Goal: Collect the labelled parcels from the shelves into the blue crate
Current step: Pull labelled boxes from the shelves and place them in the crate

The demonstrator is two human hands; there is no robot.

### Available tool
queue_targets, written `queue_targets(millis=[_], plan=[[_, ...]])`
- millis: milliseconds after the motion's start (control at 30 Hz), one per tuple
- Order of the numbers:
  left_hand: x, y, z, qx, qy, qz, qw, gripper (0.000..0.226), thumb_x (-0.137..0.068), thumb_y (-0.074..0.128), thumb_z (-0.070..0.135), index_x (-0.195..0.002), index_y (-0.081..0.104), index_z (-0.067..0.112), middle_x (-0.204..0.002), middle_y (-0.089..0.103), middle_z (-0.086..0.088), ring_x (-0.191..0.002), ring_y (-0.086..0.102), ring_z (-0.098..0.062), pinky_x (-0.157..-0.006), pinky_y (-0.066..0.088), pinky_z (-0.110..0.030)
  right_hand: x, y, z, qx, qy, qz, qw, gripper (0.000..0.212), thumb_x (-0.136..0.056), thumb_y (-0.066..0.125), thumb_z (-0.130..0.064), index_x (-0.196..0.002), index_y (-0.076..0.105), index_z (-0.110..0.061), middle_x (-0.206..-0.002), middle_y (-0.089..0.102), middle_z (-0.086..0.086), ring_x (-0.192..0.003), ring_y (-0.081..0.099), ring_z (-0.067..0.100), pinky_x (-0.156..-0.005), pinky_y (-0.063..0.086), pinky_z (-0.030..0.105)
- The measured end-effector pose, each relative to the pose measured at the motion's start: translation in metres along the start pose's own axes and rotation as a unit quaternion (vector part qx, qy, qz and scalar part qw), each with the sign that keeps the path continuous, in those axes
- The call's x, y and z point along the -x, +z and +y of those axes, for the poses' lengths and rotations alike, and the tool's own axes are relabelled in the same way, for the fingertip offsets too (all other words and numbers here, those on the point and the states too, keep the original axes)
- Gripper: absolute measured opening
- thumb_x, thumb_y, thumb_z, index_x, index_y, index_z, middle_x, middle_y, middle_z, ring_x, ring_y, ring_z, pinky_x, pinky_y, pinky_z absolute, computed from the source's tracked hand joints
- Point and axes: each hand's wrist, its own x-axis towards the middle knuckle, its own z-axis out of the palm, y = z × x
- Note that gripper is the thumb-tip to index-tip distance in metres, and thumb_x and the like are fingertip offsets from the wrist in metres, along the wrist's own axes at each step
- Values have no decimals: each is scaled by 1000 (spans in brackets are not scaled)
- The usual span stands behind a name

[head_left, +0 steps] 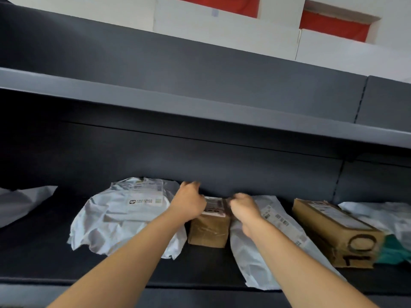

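A small brown cardboard box [209, 230] with a white label on top stands in the middle of the dark shelf [44, 252]. My left hand [189, 203] curls over its far left top edge. My right hand [243, 206] curls over its far right top edge. Both hands grip the box from either side. A white poly mailer [120, 218] with a label lies to the left. Another white mailer [262, 245] lies under my right forearm. A long brown box marked "10" [333, 232] sits to the right. The blue crate is out of view.
A dark upper shelf [200, 112] overhangs close above the parcels. More white and green bags [391, 236] lie at the far right, and a white bag [20, 203] at the far left. The shelf's front edge [200, 292] runs along the bottom.
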Motion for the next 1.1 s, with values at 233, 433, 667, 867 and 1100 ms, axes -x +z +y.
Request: queue_targets(millis=[233,433,667,867,1100], plan=[[0,38,1,202,-228,-15,952,32,-95,39,11,-121,56,5,-115,63,-14,-102,59,-28,-81,48,-32,-9,-7,24,-15,63,-126,990,16,-92,52,-17,-105,59,-11,-105,65,11,-94,60,24,-70,51,31],[12,35,1,310,-241,34,919,27,-93,39,1,-103,63,10,-94,69,-8,-86,64,-21,-69,51,-28,-5,-13,28,-57,34,-155,986,20,-94,49,-12,-101,66,-20,-105,69,1,-103,63,23,-80,50,33],[30,29,8,428,-195,84,879,43,-92,43,-10,-129,50,11,-110,64,-4,-106,60,-23,-86,48,-31,10,-20,19,-103,-54,-130,985,36,-96,52,-11,-130,57,-21,-118,68,-5,-108,62,12,-98,50,33],[40,23,5,440,-156,93,879,45,-93,42,-11,-133,46,9,-127,61,-6,-118,56,-22,-98,45,-33,24,-17,16,-120,-90,-117,982,37,-96,51,-10,-130,58,-23,-121,67,-6,-112,61,12,-98,50,33],[50,14,5,448,-120,104,880,45,-93,41,-11,-132,46,12,-125,61,-3,-116,56,-19,-92,43,-29,38,-12,12,-144,-104,-101,979,38,-94,55,-15,-129,58,-30,-122,66,-9,-115,60,11,-103,48,39]])
